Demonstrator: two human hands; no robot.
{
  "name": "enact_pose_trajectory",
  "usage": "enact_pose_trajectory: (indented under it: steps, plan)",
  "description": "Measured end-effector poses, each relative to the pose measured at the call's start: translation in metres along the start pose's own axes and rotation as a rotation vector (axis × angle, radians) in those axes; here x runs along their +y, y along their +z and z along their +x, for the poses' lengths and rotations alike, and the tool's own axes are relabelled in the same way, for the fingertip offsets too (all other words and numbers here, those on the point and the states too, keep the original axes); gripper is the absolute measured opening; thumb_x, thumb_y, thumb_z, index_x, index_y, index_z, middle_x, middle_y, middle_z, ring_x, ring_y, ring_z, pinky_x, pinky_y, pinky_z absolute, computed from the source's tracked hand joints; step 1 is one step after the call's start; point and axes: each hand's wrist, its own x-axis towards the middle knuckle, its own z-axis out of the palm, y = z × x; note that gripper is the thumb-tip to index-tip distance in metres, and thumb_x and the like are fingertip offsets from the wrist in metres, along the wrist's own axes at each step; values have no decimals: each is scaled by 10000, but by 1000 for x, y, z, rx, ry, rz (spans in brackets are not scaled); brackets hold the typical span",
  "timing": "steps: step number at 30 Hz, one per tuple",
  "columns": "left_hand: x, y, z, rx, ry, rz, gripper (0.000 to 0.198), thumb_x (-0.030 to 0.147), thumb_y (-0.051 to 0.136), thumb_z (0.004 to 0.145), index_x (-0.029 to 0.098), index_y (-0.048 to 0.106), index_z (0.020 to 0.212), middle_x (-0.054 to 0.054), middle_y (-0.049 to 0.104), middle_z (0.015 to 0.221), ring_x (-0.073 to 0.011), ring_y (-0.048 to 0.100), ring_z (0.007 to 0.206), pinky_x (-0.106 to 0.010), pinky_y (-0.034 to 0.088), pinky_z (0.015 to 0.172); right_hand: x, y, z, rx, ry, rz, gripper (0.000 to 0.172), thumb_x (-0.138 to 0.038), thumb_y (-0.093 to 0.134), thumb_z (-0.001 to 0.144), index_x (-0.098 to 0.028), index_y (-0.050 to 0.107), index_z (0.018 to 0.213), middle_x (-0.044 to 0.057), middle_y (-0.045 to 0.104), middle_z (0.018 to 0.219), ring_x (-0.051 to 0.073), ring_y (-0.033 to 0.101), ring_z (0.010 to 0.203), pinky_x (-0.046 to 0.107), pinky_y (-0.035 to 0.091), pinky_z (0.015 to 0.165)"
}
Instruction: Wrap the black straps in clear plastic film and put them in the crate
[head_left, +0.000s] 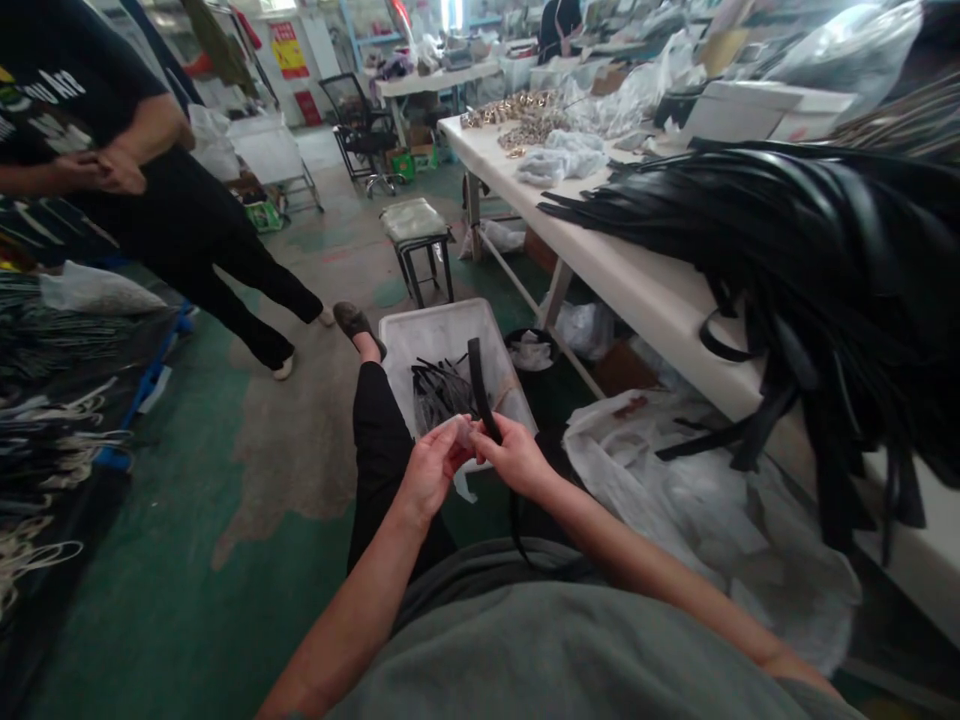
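My right hand (519,456) is closed around a black strap (478,378). One end of it rises above the fist and the rest hangs down toward my lap. My left hand (431,466) pinches a small whitish, translucent piece of plastic film (465,487), whose loose end dangles below the fingers. The fingertips of both hands meet, or nearly so, above the near part of a white plastic crate (403,325). Inside the crate lies a heap of black strips (442,385). Just what the fingertips do to the strap is too small to make out.
A long white table (637,265) on the right bears a big pile of black straps (765,200) and metal buckles (517,110). Beneath it are plastic bags (660,470) and a black bin (531,350). A stool (415,222) stands beyond the crate. Another person (172,190) stands at left.
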Motion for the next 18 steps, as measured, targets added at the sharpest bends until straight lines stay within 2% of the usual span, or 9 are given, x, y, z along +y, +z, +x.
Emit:
enact_pose_trajectory:
  steps: [2,4,6,8,11,13,18]
  plan:
    - [-2,-1,0,-9,20,80,386,370,824,658,94,746,916,-97,761,868,-165,687,740,-266,538,722,0,-4,-2,-31,-16,-48,228,-366,541,878,-186,539,738,-22,594,599,119,532,576,238,410,585]
    - [-3,-3,3,39,40,104,369,380,840,634,88,737,835,-79,749,785,-150,676,687,-250,532,690,-2,-10,-5,-44,-20,-53,241,-389,487,919,-188,564,808,-17,636,649,106,518,541,228,403,556]
    - [-3,-7,7,111,16,54,351,373,864,597,108,708,767,-52,730,735,-142,674,659,-234,529,641,-7,-19,-11,-45,15,-15,267,-409,407,955,-200,568,914,-23,666,698,89,474,452,221,377,485]
    - [-1,-10,11,164,-29,-30,331,347,873,589,131,667,733,-19,706,692,-136,677,642,-218,525,595,-11,-32,-21,-79,67,-17,315,-431,357,969,-205,565,902,-28,665,692,85,446,401,223,352,442]
    - [5,-14,16,218,-70,-138,262,307,829,674,145,633,738,0,690,673,-123,680,633,-200,527,571,-17,-51,-39,-208,59,-186,372,-394,370,964,-199,564,714,-10,637,644,114,521,498,235,381,511]
    - [9,-15,20,253,-86,-192,195,286,766,760,142,634,766,-16,709,713,-117,688,648,-197,536,589,-18,-57,-50,-274,35,-315,379,-345,375,961,-202,566,666,4,633,628,142,563,579,252,394,581]
    - [16,-12,25,290,-98,-258,151,278,690,839,148,638,780,-12,708,714,-107,682,637,-201,545,605,-12,-50,-60,-351,55,-446,380,-369,369,970,-208,569,689,18,648,632,161,580,592,275,370,600]
